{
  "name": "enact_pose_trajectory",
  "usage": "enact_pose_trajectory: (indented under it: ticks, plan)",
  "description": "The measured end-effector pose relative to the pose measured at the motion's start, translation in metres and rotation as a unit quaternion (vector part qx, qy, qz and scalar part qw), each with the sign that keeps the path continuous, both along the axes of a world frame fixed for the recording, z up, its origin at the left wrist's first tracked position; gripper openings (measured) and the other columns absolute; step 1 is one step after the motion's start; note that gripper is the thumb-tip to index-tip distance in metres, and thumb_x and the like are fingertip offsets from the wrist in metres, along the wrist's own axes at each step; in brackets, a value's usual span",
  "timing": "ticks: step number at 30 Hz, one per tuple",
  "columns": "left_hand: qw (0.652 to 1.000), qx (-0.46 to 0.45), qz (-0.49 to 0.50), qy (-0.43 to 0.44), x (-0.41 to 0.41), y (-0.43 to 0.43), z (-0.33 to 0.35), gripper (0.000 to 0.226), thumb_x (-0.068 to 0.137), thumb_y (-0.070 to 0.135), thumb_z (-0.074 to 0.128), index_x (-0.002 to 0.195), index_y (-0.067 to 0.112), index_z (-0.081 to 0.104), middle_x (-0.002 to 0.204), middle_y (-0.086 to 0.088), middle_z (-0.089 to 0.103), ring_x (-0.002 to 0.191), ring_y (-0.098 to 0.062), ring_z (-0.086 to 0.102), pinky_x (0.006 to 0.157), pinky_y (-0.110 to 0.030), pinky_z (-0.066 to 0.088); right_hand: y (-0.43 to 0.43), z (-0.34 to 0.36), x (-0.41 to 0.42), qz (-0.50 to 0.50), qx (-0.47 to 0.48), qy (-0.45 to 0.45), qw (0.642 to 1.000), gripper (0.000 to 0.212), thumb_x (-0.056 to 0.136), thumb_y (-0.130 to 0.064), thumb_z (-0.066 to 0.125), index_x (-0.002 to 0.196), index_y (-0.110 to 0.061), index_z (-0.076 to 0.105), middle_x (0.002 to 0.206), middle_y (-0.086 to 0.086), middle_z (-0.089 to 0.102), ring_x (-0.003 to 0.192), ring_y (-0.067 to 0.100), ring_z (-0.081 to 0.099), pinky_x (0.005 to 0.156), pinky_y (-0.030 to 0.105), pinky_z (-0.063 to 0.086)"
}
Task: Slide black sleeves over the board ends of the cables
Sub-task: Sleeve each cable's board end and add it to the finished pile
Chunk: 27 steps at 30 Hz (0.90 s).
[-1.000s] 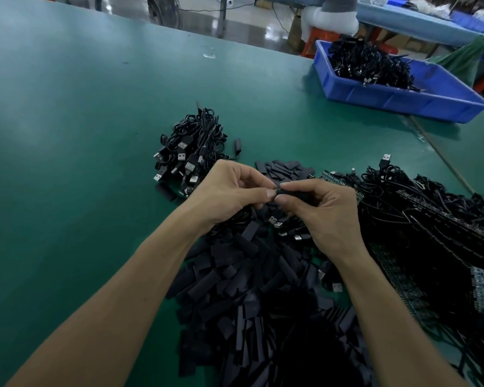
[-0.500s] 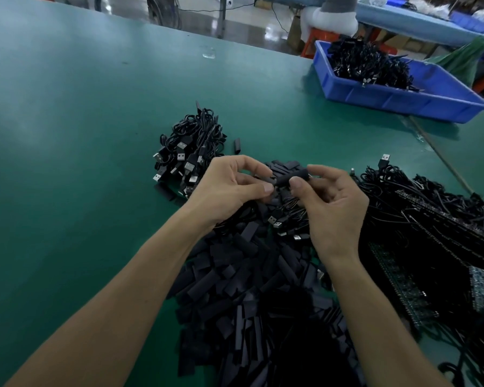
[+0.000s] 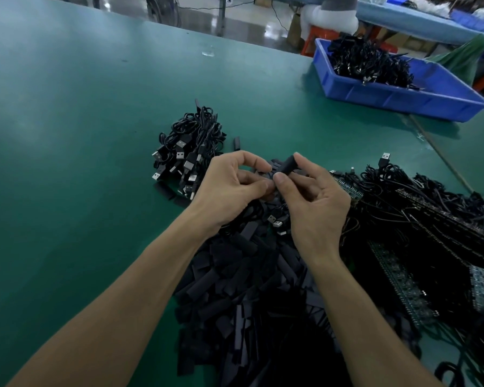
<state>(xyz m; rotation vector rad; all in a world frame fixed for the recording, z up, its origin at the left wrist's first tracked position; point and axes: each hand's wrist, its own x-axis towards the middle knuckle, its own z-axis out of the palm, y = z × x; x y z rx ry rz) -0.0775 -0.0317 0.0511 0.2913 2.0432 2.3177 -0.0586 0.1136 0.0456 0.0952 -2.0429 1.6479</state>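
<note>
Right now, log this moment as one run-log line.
step: sleeving | right hand: pinches black sleeve | left hand: pinches sleeve's near end | below: sleeve pile

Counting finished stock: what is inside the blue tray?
A tangled heap of black cables, a few metal plug ends showing, lies in the blue tray. The floor beneath it and the heap's lower layers are covered.

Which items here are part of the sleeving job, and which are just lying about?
Job: black sleeve, pinched by left hand and right hand; loose sleeve pile; board-ended cables.
Lying about: USB cable bundle; blue bin.
</note>
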Motion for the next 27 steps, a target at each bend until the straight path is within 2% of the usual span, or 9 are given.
enact_pose_trajectory:
  ticks: [5,8,11,14,19,21,23,25,27]
  plan:
    - [1.0,0.015,-0.016,0.01,0.002,0.003,0.0,0.02,0.086,-0.004,0.073,0.1,0.007,0.064,0.075,-0.008,0.077,0.073,-0.016,0.076,0.071,-0.019,0.057,0.001,0.002,0.0,0.015,-0.017,-0.022,0.999,0.03,0.089,-0.022,0.076,0.109,-0.041,0.064,0.085,-0.007,0.077,0.085,0.009,0.074,0.083,0.032,0.06]
    - [1.0,-0.005,-0.007,0.024,0.002,0.005,0.001,0.021,0.085,0.003,0.076,0.1,0.009,0.063,0.078,-0.006,0.078,0.074,-0.016,0.076,0.07,-0.02,0.057,0.003,0.009,-0.002,0.038,-0.053,-0.028,0.997,0.024,0.091,-0.015,0.072,0.104,-0.034,0.063,0.08,-0.009,0.076,0.078,0.009,0.072,0.072,0.023,0.056]
    - [0.989,-0.127,0.012,0.071,0.001,0.004,-0.001,0.021,0.082,0.024,0.083,0.094,0.02,0.066,0.083,0.005,0.077,0.078,-0.006,0.073,0.073,-0.02,0.056,0.006,0.017,-0.001,0.055,-0.114,-0.025,0.992,0.023,0.092,-0.007,0.069,0.103,-0.025,0.061,0.077,-0.003,0.076,0.07,0.01,0.07,0.065,0.018,0.052]
    - [0.956,-0.273,0.007,0.106,0.003,0.002,-0.002,0.018,0.082,0.047,0.078,0.09,0.034,0.068,0.084,0.02,0.07,0.081,0.012,0.064,0.072,-0.007,0.048,0.013,0.027,-0.003,0.037,-0.198,-0.02,0.979,0.021,0.095,-0.004,0.065,0.107,-0.018,0.057,0.076,0.005,0.076,0.064,0.012,0.068,0.06,0.019,0.05]
    - [0.949,-0.29,-0.001,0.124,0.007,0.007,0.002,0.011,0.096,0.035,0.065,0.088,0.028,0.07,0.073,0.02,0.067,0.067,0.006,0.062,0.058,-0.01,0.047,0.018,0.033,-0.006,0.001,-0.239,-0.026,0.971,0.02,0.094,-0.005,0.067,0.107,-0.017,0.058,0.071,0.004,0.074,0.061,0.012,0.066,0.059,0.021,0.05]
    - [0.957,-0.262,0.006,0.121,0.008,0.008,0.006,0.01,0.093,0.043,0.066,0.092,0.034,0.064,0.08,0.019,0.07,0.073,0.006,0.064,0.063,-0.008,0.047,0.015,0.032,-0.005,-0.009,-0.24,-0.034,0.97,0.02,0.093,-0.005,0.069,0.103,-0.018,0.058,0.069,0.001,0.074,0.061,0.011,0.067,0.06,0.02,0.051]
    - [0.963,-0.251,-0.018,0.095,0.008,0.011,0.01,0.025,0.086,0.054,0.068,0.104,0.038,0.058,0.092,0.017,0.072,0.082,0.009,0.066,0.07,-0.006,0.048,0.014,0.031,-0.006,-0.015,-0.264,-0.043,0.963,0.019,0.093,-0.006,0.068,0.103,-0.017,0.057,0.069,0.001,0.073,0.063,0.013,0.068,0.06,0.022,0.05]
    - [0.956,-0.276,-0.029,0.094,0.008,0.013,0.01,0.031,0.088,0.048,0.072,0.114,0.034,0.062,0.095,0.017,0.07,0.087,0.007,0.066,0.075,-0.009,0.05,0.014,0.034,-0.009,-0.004,-0.282,-0.042,0.958,0.018,0.094,-0.006,0.067,0.103,-0.015,0.055,0.07,0.002,0.073,0.064,0.015,0.068,0.06,0.023,0.051]
    - [0.952,-0.285,0.0,0.111,0.008,0.013,0.013,0.02,0.091,0.035,0.072,0.106,0.023,0.069,0.084,0.014,0.07,0.079,0.0,0.067,0.071,-0.014,0.053,0.016,0.037,-0.012,0.007,-0.268,-0.036,0.963,0.016,0.095,-0.008,0.067,0.104,-0.015,0.057,0.074,0.004,0.075,0.067,0.017,0.069,0.06,0.022,0.052]
